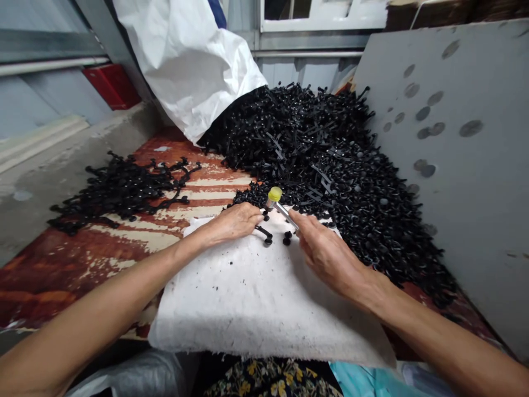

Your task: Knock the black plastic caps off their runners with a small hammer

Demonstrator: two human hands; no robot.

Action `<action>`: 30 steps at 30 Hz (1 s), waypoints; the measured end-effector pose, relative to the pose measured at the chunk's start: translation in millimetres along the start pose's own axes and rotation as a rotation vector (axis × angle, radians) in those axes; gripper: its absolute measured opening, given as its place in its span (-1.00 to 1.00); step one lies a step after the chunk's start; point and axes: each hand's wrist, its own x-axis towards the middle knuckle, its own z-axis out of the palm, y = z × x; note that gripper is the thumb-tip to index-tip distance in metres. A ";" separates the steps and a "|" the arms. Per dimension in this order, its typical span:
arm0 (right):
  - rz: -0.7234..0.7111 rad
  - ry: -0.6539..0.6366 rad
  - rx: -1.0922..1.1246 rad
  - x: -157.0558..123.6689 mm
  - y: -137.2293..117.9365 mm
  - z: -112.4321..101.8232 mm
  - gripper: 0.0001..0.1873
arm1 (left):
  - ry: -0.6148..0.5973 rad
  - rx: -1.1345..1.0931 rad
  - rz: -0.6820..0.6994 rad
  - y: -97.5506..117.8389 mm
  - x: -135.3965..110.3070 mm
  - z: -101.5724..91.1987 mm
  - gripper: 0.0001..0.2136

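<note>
My right hand [326, 251] is closed round the metal handle of a small mallet [285, 214] with a yellow face. The mallet's head is just above a black part near my left fingertips. My left hand [237, 221] pinches a slim black part [263, 231] with a round knob at its end, held over the white cloth [248, 309]. A small loose black piece [287, 238] lies on the cloth between my hands. Black crumbs are scattered over the fabric nearer to me.
A large heap of black parts [306, 132] rises behind my hands and runs down the right side. A smaller pile [124, 187] lies on the worn red-brown board [37, 264] at left. A white sack [185, 60] and a grey panel [454, 160] flank the heap.
</note>
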 end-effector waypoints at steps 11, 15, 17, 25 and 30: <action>0.022 0.036 0.053 -0.7 -3.5 -3.5 -0.40 | 0.000 -0.063 0.037 -14.8 3.2 7.3 -0.73; 0.119 -0.056 0.160 3.4 -7.3 -4.5 -0.48 | -0.020 -0.040 0.046 -11.2 1.3 7.5 -0.73; 0.117 -0.062 0.184 6.2 -12.1 -10.5 -0.56 | 0.007 -0.043 0.042 -8.6 -0.9 7.8 -0.73; 0.872 -0.043 1.523 -30.5 -36.4 -43.5 -0.65 | 0.160 -0.305 -0.210 -28.8 -30.3 -29.3 -0.82; 0.863 -0.155 1.944 -69.8 -30.6 -30.3 -0.71 | 0.511 0.171 -0.471 -57.1 -47.8 -106.2 -0.87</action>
